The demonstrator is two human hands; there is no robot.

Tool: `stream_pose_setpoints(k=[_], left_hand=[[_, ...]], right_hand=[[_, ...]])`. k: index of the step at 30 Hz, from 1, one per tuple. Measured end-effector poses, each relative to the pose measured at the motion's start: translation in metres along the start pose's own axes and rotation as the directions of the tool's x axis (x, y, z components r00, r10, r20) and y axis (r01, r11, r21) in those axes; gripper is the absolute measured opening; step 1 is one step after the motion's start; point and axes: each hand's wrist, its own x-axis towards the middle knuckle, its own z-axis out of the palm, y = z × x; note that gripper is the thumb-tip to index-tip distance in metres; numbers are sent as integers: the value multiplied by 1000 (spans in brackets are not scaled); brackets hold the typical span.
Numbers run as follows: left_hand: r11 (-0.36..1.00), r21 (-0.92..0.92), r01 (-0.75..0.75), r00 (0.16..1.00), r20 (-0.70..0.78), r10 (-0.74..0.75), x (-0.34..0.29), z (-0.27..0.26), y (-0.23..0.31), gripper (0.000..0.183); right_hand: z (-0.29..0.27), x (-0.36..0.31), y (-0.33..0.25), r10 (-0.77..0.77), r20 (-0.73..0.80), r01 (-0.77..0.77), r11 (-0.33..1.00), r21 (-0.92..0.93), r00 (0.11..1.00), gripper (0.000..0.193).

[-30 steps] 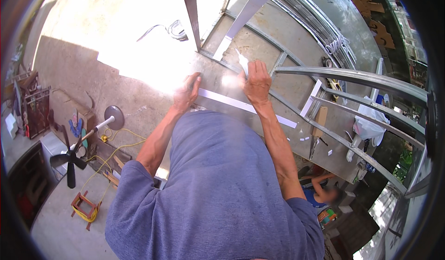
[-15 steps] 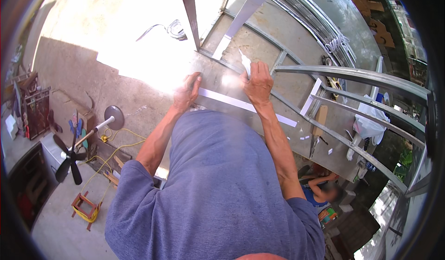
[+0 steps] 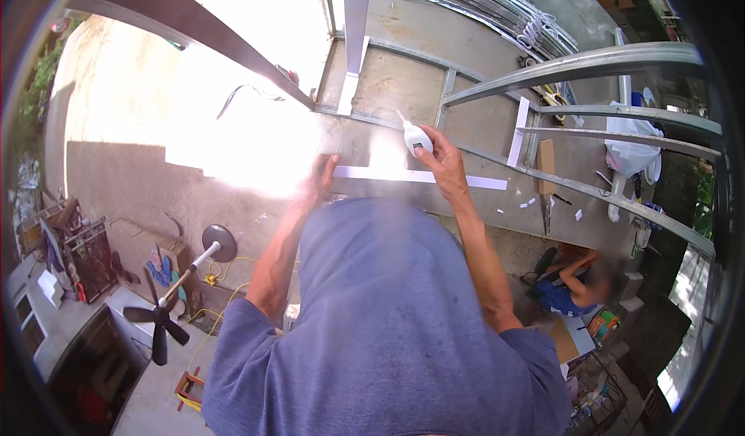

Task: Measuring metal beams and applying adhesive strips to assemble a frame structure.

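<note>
White btl [image 3: 417, 138] in R fingers [image 3: 441, 142]

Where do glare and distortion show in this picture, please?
In the head view, glare bleaches the surface beside the left hand; a bright patch lies left of the white squeeze bottle; also head view, fisheye distortion bows the metal bars.

the left forearm [image 3: 281, 246] and right forearm [image 3: 485, 261] reach forward on either side of the torso [image 3: 388, 312]. the right hand [image 3: 442, 164] curls in a grip, thumb toward the left hand [image 3: 320, 178], which sits well apart, slightly nearer the body, its fingers blurred by glare.
</note>
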Motion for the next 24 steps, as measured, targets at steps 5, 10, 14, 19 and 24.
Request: stream_pose_setpoints(k=[5,10,14,19,24], left_hand=[[996,-80,-48,980,187,62,21,1,23,14],[948,-262,-181,930,269,252,41,0,55,15],[931,-330,-159,862,414,294,45,14,80,17],[912,-370,-179,826,446,343,41,36,100,17],[931,-350,-104,861,437,260,26,48,124,18]], right_hand=[[-27,-50,30,164,-2,-162,974,160,986,44],[-38,-102,44,120,-245,-63,971,230,962,33],[-79,-143,60,36,-536,46,989,138,843,32],[-175,-177,76,-78,-811,-8,995,-101,580,30],[-252,-170,77,-232,-855,-90,948,-306,464,33]])
